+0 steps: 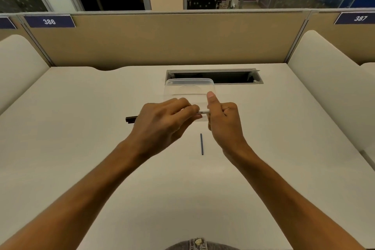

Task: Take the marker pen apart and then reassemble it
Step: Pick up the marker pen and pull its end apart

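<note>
Head view looked down on a pale desk [101, 168] walled at the back by a tan partition [162, 42] carrying number plates 386 [49, 21] and 387 [360, 18]. A cable slot [233, 76] was cut into the desk near that partition, and a clear plastic container [189, 87] sat on the desk just in front of the slot, partly over its left end. Both forearms reached in from the near edge of the desk and met above it, in front of the container. The left hand [162, 122] was curled around the marker pen [204, 111], its fingers pinching the white barrel, while a dark end of the pen [131, 119] stuck out past the left side of that hand. The right hand [225, 122] gripped the barrel's other end, fingers folded and thumb raised straight up. A thin dark blue rod [202, 144] lay on the desk, loose, nearer than the container and just below the gap between the two hands, touching neither
</note>
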Available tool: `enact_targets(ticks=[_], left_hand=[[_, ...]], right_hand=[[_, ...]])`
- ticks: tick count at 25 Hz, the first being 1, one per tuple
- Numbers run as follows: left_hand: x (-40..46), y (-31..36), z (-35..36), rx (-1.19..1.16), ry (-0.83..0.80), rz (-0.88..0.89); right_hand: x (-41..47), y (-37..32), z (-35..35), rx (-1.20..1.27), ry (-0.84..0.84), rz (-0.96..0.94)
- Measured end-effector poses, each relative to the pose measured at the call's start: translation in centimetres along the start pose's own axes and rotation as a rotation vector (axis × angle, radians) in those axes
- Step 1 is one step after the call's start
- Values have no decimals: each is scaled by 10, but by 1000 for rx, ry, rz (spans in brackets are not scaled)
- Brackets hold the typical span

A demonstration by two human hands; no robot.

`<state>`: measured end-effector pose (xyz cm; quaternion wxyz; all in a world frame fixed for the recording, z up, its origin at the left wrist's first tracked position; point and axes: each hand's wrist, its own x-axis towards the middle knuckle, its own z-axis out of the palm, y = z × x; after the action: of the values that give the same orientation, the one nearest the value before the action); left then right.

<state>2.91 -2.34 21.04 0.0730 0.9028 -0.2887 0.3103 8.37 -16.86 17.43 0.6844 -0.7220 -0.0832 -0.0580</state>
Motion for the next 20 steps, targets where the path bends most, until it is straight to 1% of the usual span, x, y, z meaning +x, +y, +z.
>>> enact_targets(ticks=[1, 4, 6, 7, 9, 10, 11, 12, 13, 14, 15, 16, 18, 20], left_hand=[[1, -1, -2, -45, 9, 1], [7, 0, -14, -186, -1, -46], [14, -1, -25, -401, -55, -159], [18, -3, -31, -576, -122, -233], [23, -12, -43, -963, -337, -345], [24, -16, -48, -1090, -452, -360], [24, -19, -51, -1161, -548, -363], [25, -21, -52, -1183, -601, -368], [25, -19, -52, -1169, -599, -382], [24, -17, -49, -1114, -544, -399], [24, -13, -46, -1017, -451, -408], [23, -9, -42, -866, -345, -388], [20, -5, -34, -460, -173, -248], [17, -3, -29, -125, -119, -92]], right_hand=[[-1, -2, -1, -3, 1, -27], [-3, -10, -2, 6, 10, -229], [-4, -17, -5, -14, 4, -424], [-4, -21, -8, -66, 9, -580], [-3, -25, -14, -217, 18, -978], [-2, -26, -16, -261, 26, -1153], [-1, -26, -17, -276, 35, -1269], [0, -25, -18, -282, 48, -1326], [2, -25, -19, -289, 62, -1327], [3, -25, -19, -303, 68, -1266], [3, -23, -18, -314, 65, -1151], [2, -23, -17, -307, 53, -994], [0, -21, -14, -226, -4, -609], [-1, -16, -10, -129, -68, -248]])
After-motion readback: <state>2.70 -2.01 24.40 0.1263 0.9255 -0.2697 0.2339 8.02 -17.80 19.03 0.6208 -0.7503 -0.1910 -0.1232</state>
